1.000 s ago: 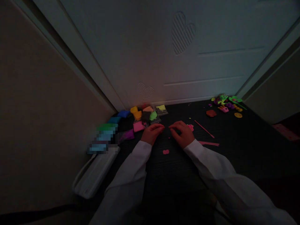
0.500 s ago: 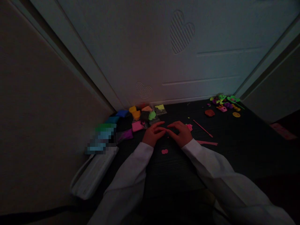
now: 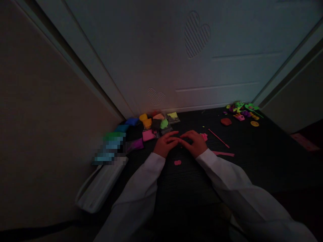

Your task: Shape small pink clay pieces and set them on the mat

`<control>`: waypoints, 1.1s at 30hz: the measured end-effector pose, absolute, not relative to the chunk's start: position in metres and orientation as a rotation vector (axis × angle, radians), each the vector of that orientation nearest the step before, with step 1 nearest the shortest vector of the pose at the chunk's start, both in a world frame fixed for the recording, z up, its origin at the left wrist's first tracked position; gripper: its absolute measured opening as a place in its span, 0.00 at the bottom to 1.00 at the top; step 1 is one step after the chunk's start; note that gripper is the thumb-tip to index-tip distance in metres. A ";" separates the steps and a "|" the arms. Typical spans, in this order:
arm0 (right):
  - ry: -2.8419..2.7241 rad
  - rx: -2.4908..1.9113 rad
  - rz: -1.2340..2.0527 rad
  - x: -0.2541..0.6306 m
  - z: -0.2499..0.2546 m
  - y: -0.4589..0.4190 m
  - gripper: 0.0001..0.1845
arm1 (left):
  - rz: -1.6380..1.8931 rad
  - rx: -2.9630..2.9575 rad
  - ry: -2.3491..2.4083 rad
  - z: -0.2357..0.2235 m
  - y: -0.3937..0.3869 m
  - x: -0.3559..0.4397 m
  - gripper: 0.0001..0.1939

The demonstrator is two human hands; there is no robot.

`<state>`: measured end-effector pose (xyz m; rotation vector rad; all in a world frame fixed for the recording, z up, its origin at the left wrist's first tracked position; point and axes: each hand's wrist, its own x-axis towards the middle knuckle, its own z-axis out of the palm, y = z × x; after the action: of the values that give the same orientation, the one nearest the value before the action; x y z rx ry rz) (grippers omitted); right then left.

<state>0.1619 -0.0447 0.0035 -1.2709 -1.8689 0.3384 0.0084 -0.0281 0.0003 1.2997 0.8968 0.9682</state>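
Note:
My left hand point(image 3: 165, 145) and my right hand point(image 3: 194, 143) meet at the fingertips over the dark table. Both are closed in a pinch, and whatever lies between the fingers is too small and dim to make out. A flat pink piece of clay point(image 3: 177, 162), shaped like two joined rounds, lies just below them. Partly hidden behind my right hand is a bumpy pink clay lump point(image 3: 204, 137). A pink strip point(image 3: 224, 154) reaches out from beside my right wrist, and a thin pink modelling tool point(image 3: 219, 138) lies beyond it.
Several bags of coloured clay point(image 3: 148, 135) lie at the back left, near a whitish case point(image 3: 102, 185). At the back right are a red clay disc point(image 3: 225, 121), a yellow disc point(image 3: 254, 123) and a pile of small colourful pieces point(image 3: 239, 111). A white door point(image 3: 156, 50) stands behind the table.
The view has shifted very slightly. Both hands keep the same place and pinch, with only a tiny movement at the fingertips.

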 end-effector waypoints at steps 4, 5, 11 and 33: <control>-1.867 -1.277 0.334 0.162 0.002 -0.044 0.11 | 0.977 1.297 0.870 -0.001 -0.027 0.008 0.21; -1.869 -1.280 0.331 0.162 0.001 -0.044 0.11 | 0.980 1.289 0.863 -0.002 -0.027 0.008 0.21; -1.881 -1.327 0.290 0.162 0.000 -0.043 0.13 | 1.001 1.251 0.836 -0.006 -0.026 0.008 0.20; -1.929 -1.355 0.318 0.162 0.003 -0.044 0.12 | 0.989 1.153 0.802 -0.003 -0.026 0.007 0.19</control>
<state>0.1624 -0.0435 0.0028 -1.3551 -1.9294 0.3183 0.0074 -0.0260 -0.0030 1.1527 0.8020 0.9890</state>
